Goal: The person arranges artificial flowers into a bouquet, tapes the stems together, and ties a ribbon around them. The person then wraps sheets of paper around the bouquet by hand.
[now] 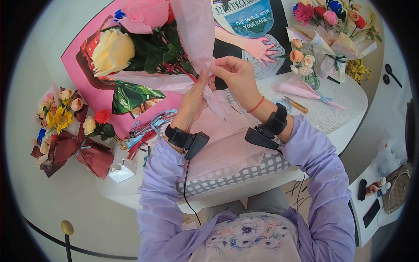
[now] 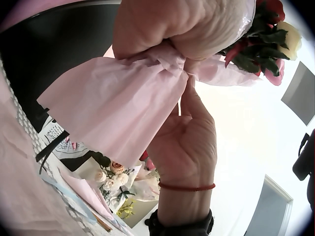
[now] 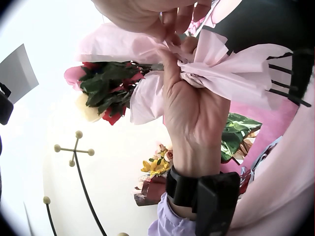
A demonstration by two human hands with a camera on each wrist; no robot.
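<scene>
My left hand (image 1: 192,102) grips the gathered neck of a bouquet wrapped in pink paper (image 1: 194,39), its thumb lying along the gathers. Opposite it, my right hand (image 1: 240,83) pinches the paper at that neck between thumb and fingers. Above the hands a cream rose (image 1: 113,52), a pink rose (image 1: 146,15) and dark green leaves (image 1: 152,50) fill the wrap. Below the grip the paper flares out like a skirt (image 2: 113,108). Dark stem ends (image 3: 283,86) stick out past its lower edge in the right wrist view.
More pink paper sheets (image 1: 227,148) lie on the white table (image 1: 345,113). At the left stand a dark red wrapped bouquet (image 1: 83,148), ribbons (image 1: 146,131) and a white tape dispenser (image 1: 123,170). To the right are a utility knife (image 1: 296,105), a pink paper cone (image 1: 305,89) and a vase of roses (image 1: 310,76).
</scene>
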